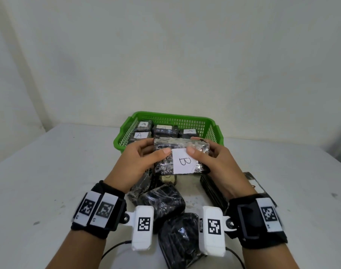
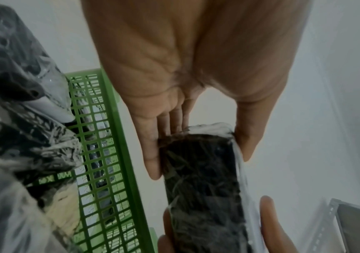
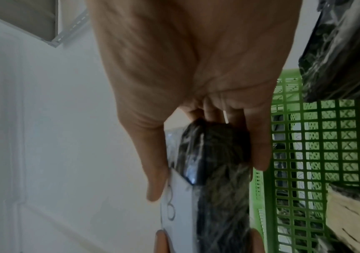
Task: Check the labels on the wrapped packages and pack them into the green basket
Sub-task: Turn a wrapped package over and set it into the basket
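Both hands hold up one black package wrapped in clear film (image 1: 180, 150) just in front of the green basket (image 1: 214, 133). Its white label (image 1: 184, 161) faces me and reads B. My left hand (image 1: 140, 162) grips the package's left end, thumb on top near the label, fingers underneath. My right hand (image 1: 214, 162) grips the right end, thumb on the label's upper corner. The left wrist view shows the package (image 2: 203, 179) between thumb and fingers; the right wrist view shows the same package (image 3: 218, 171) and its label (image 3: 177, 205). Several packages labelled A (image 1: 140, 135) lie in the basket.
Several more wrapped black packages (image 1: 163, 202) lie on the white table (image 1: 49, 171) below my hands, near its front edge. A dark flat package (image 1: 214, 189) lies under my right wrist. A white wall rises behind the basket.
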